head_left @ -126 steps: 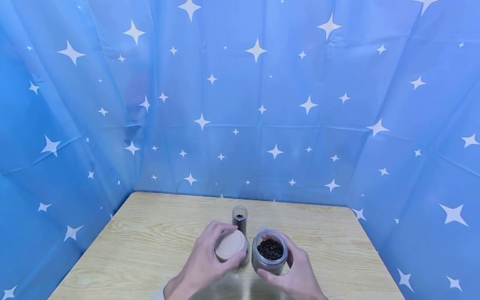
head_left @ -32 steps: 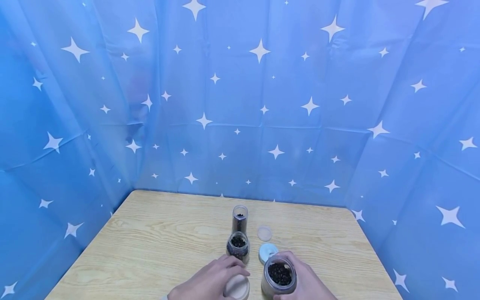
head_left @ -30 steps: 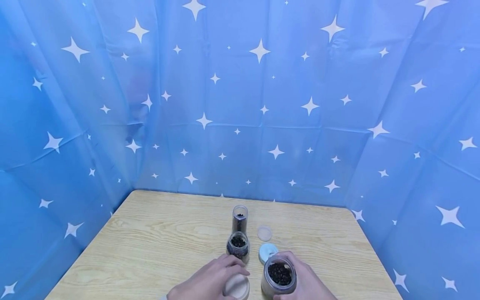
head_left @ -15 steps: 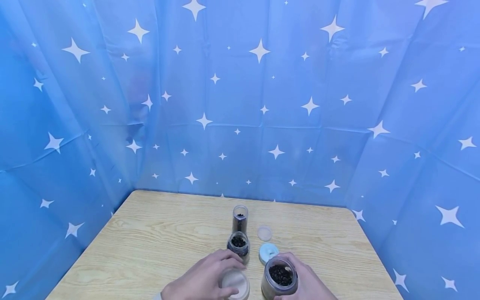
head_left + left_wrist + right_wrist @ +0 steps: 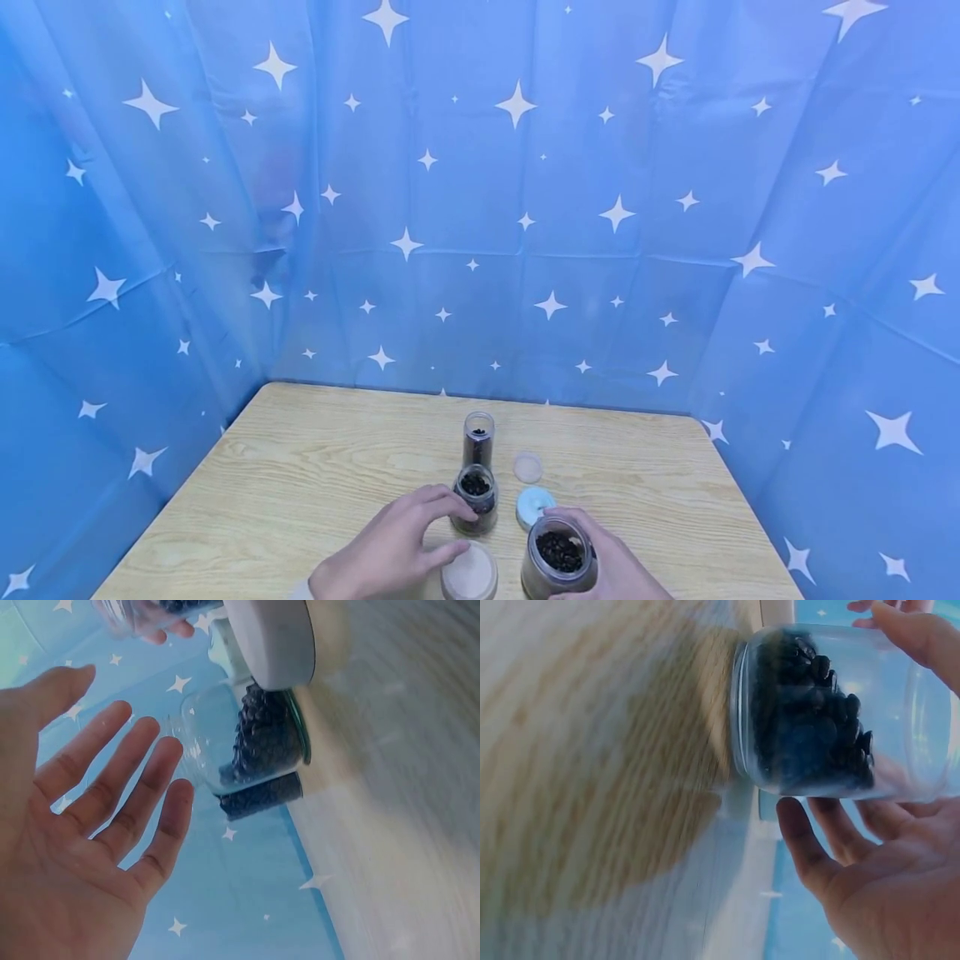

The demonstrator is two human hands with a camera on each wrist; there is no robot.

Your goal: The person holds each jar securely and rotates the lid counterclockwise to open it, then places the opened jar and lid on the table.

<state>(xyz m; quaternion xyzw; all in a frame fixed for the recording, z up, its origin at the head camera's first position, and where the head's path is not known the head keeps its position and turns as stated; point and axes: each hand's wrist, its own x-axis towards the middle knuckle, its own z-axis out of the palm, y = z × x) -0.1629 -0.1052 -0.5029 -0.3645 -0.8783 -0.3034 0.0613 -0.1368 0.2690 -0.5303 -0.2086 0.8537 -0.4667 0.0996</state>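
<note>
My left hand (image 5: 397, 537) is spread with nothing in it, just left of a round cream lid (image 5: 470, 572) that lies on the table. In the left wrist view its fingers (image 5: 161, 772) are parted and apart from the lid (image 5: 274, 641). My right hand (image 5: 611, 562) grips a wide glass jar (image 5: 534, 575) of dark coffee beans (image 5: 559, 551), with no lid on its mouth. The right wrist view shows thumb and fingers around this jar (image 5: 825, 712), its base at the tabletop. Beyond the left fingertips stands a smaller open jar (image 5: 476, 500) of beans.
A tall narrow glass jar (image 5: 477, 446) part-filled with beans stands behind the smaller one. To its right lie a thin translucent disc (image 5: 528, 467) and a light blue lid (image 5: 534, 507). Blue star-patterned curtains (image 5: 480, 208) enclose the wooden table (image 5: 337, 467).
Both hands have come nearer the front since the earliest frame. My left hand has set the cream lid down, let go and drawn off leftward. The right hand keeps its hold on the jar.
</note>
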